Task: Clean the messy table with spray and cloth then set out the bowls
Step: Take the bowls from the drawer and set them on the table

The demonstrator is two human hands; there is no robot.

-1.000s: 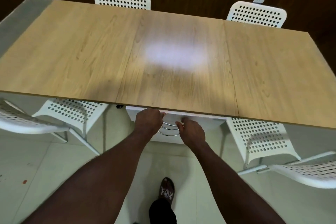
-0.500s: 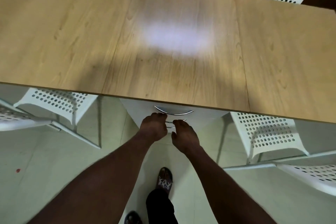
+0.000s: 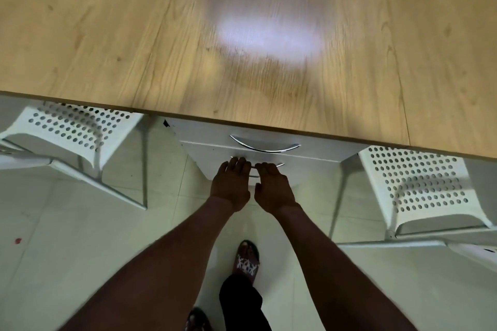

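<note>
Reaching forward and down under the table (image 3: 134,35) edge, forearms nearly parallel, wrists close together. Gripping the lower handle (image 3: 254,166) of the drawers (image 3: 322,154) with left hand (image 3: 231,183) and right hand (image 3: 274,188) side by side, knuckles up, fingers curled over the bar.

Table (image 3: 134,35) gave a flat open run across the whole upper frame. Under its near edge, drawers (image 3: 317,156) at centre blocked any reach beneath; left chair (image 3: 70,126) and right chair (image 3: 419,191) sat tucked either side. Floor (image 3: 166,191) gaps lay open between each chair and the drawers. Left hand (image 3: 231,183) and right hand (image 3: 274,189) crowded the lower handle (image 3: 279,164), fingers curled over it; upper handle (image 3: 265,148) just above was free.
</note>
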